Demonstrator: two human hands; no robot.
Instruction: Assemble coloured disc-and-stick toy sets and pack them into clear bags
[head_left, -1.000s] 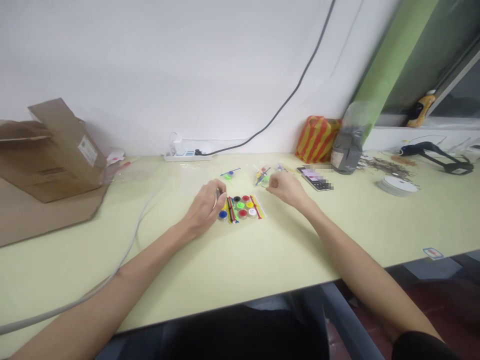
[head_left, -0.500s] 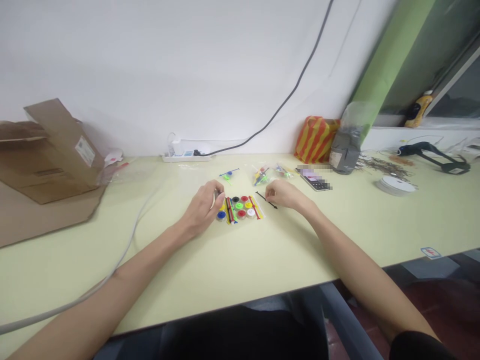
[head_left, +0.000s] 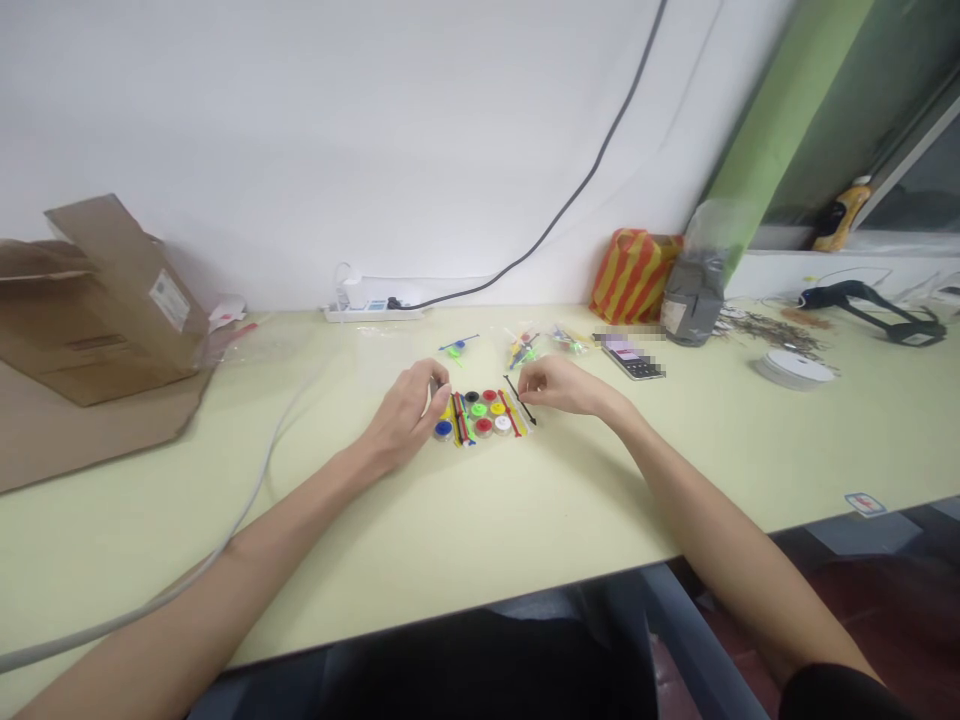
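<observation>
My right hand (head_left: 559,386) pinches a thin black plastic arrow (head_left: 520,399) at the right side of a group of small parts. The arrow slants beside a red arrow (head_left: 510,414) and pale strips. Round discs stand in rows left of it, among them a white disc (head_left: 502,424), a green disc (head_left: 478,409) and a blue disc (head_left: 443,430). A bundle of coloured arrows (head_left: 461,420) lies between the discs. My left hand (head_left: 409,408) is closed at the group's left edge, partly covering it; what its fingers hold, if anything, is hidden.
Behind the group lie a loose blue arrow (head_left: 459,343) with small discs and clear bags of parts (head_left: 523,347). A phone (head_left: 634,358), a striped bag (head_left: 634,278) and a white roll (head_left: 793,369) are rightward. An open cardboard box (head_left: 97,320) and a grey cable (head_left: 255,490) are leftward.
My right hand has moved left with the black arrow, bringing it up against the right side of the group. The left hand has stayed in place.
</observation>
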